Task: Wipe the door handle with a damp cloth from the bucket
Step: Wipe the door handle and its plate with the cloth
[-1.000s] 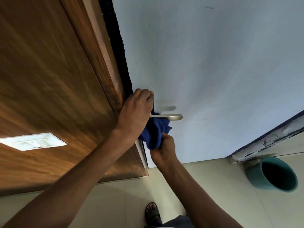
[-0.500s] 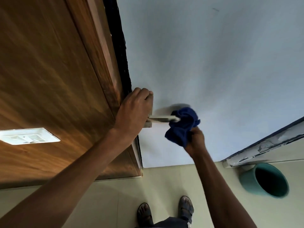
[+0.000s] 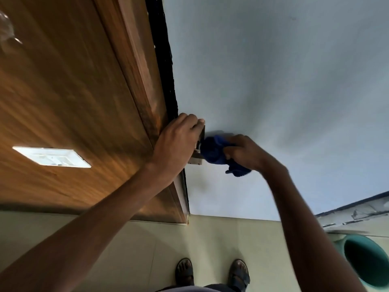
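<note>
My right hand (image 3: 245, 151) grips a bunched dark blue cloth (image 3: 214, 153) and presses it over the door handle, whose lever is hidden under the cloth. Only the handle's metal backplate (image 3: 196, 159) shows, on the pale blue-grey door (image 3: 273, 81). My left hand (image 3: 179, 140) is wrapped around the door's left edge, just left of the backplate, fingers curled over it. The teal bucket (image 3: 366, 260) stands on the floor at the lower right, its inside dark.
A brown wooden panel (image 3: 73, 91) with a white switch plate (image 3: 52, 158) fills the left. The floor is pale tile (image 3: 221, 239). My two sandalled feet (image 3: 212, 272) stand below the handle. A chipped white frame (image 3: 357, 211) runs along the right.
My right hand has brought the cloth back left, from the lever's tip to the whole lever near the backplate. The left hand has stayed on the door edge.
</note>
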